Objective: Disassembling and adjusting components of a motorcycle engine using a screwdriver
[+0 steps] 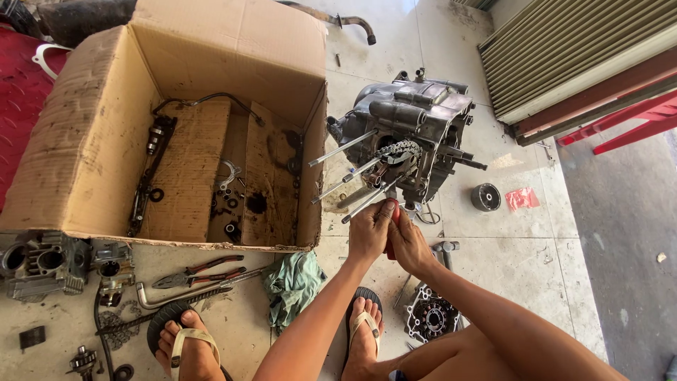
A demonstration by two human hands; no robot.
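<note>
A grey engine crankcase [416,120] lies on the concrete floor, with several long metal studs [343,148] and a timing chain [398,149] sticking out toward me. My left hand [369,229] and my right hand [407,238] are pressed together just below the studs. Both are closed around a red-handled tool [392,233] whose tip points at the crankcase opening. The tool's tip is hidden by my fingers.
An open cardboard box [99,134] with small black parts stands at left. Pliers [201,271], a green rag [293,282], a cylinder head [39,264], a clutch part [430,317], a round black part [485,197] and my sandalled feet [363,331] surround me. A metal shutter [564,56] is at right.
</note>
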